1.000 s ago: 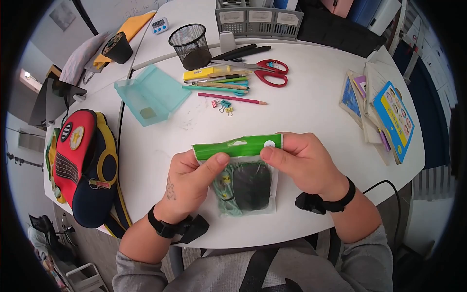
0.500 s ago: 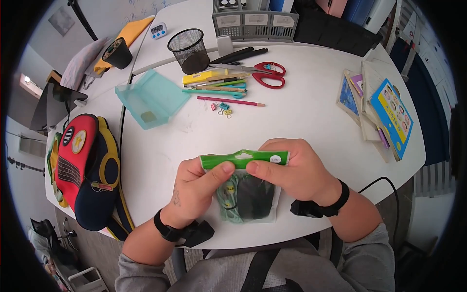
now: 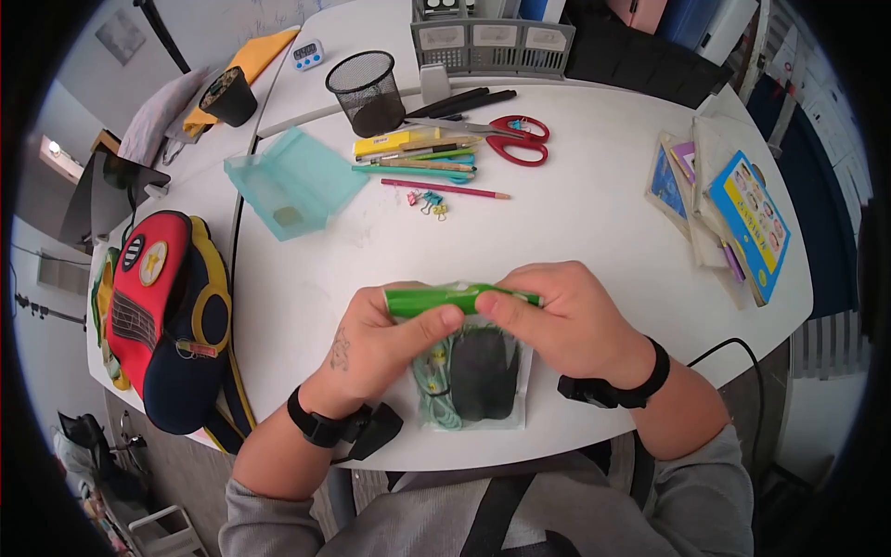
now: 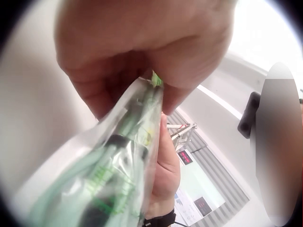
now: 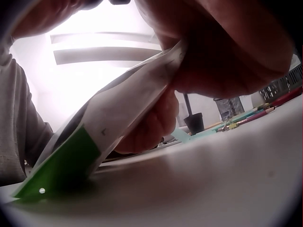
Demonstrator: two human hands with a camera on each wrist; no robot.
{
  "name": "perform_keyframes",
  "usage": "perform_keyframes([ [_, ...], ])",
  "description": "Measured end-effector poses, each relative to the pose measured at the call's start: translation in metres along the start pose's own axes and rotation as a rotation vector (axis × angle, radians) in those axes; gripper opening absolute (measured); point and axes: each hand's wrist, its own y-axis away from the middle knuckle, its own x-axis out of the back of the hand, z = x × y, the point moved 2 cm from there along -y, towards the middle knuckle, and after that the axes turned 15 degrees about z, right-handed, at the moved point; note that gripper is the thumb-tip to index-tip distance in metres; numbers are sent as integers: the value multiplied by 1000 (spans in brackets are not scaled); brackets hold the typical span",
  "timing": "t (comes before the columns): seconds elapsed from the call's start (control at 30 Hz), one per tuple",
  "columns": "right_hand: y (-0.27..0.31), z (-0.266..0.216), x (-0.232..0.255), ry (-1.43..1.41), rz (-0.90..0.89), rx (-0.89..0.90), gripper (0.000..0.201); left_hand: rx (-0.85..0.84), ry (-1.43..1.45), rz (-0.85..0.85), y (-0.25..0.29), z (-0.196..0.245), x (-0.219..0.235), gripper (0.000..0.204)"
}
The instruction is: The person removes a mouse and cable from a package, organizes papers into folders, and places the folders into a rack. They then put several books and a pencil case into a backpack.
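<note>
A clear plastic packet (image 3: 509, 408) with a green top strip (image 3: 422, 301) hangs between the two hands, close over the table's near side. Through the plastic show a coiled pale green cable (image 3: 436, 385) and a dark rounded pad-like piece (image 3: 484, 376). My left hand (image 3: 376, 348) pinches the strip's left part, thumb in front and fingers behind. On the right part, my right hand (image 3: 585, 325) pinches it likewise, the two thumb tips close together. The strip looks bent and crumpled. In the left wrist view, green print marks the packet (image 4: 104, 175).
A red and navy backpack (image 3: 167, 334) lies at the left. Beyond the hands are an open teal case (image 3: 306, 176), red-handled scissors (image 3: 524, 148), several pens and pencils, small binder clips (image 3: 432, 202) and a mesh cup (image 3: 365, 93). Books (image 3: 756, 232) are stacked at the right.
The hands have come a little lower and their thumbs closer together. The green strip, flat and facing up before, is now bent, its hang hole no longer plainly seen.
</note>
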Motion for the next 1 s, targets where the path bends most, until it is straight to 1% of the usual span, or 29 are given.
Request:
perform_keyframes([
  [0.03,0,0,0,3,6,5,32,-11,-60,-16,0,1,1,17],
  [0.07,0,-1,0,28,-52,39,33,-17,-58,-22,1,4,2,17],
  [0.1,0,-2,-1,54,-110,70,34,-30,-155,-64,2,8,3,16],
  [0.13,-1,-2,-1,61,-101,71,34,-44,-253,-109,3,10,5,15],
  [0.2,-2,-3,1,162,-131,237,22,-32,-204,-104,3,7,4,15],
  [0.27,-2,0,2,148,-108,235,23,-30,-213,-60,2,7,3,18],
  [0.3,-3,1,2,145,-114,187,23,-37,-213,-65,2,5,2,18],
  [0.33,-4,1,2,140,-123,140,24,6,-147,-45,2,2,2,21],
  [0.37,-4,0,4,141,-120,145,24,49,-81,-24,1,0,3,23],
  [0.4,-2,-1,5,135,-173,92,24,44,-83,-24,1,4,4,23],
  [0.43,-2,-1,6,127,-225,39,25,15,-211,-74,3,8,5,25],
  [0.47,-2,-1,7,126,-222,43,25,-14,-339,-123,4,11,5,27],
  [0.53,-3,-1,9,239,-319,44,29,-7,-341,-138,3,7,5,30],
  [0.57,-3,0,9,240,-317,49,29,4,-338,-152,2,4,5,33],
  [0.6,-2,0,9,225,-260,89,30,-1,-338,-150,1,1,6,33],
  [0.63,-3,0,10,210,-203,130,30,39,-208,-146,0,-2,7,37],
  [0.67,-3,-2,10,211,-205,136,30,78,-78,-143,-1,-4,7,40],
  [0.73,-3,-2,13,182,-151,-44,30,93,-22,-131,-3,-5,4,42],
  [0.77,-4,-4,14,181,-155,-45,30,115,34,-121,-3,-5,4,43],
  [0.8,-4,-5,15,174,-195,-88,33,120,35,-116,-3,-5,5,43],
  [0.83,-3,-5,15,166,-238,-132,35,117,-32,-124,-4,-4,8,43],
  [0.87,-2,-1,14,163,-245,-135,35,111,-99,-130,-4,-4,10,42],
  [0.93,-5,3,14,203,-159,181,40,131,-42,-115,-5,-8,11,41],
  [1.0,-4,3,11,180,-140,170,41,150,14,-106,-5,-9,8,41],
])
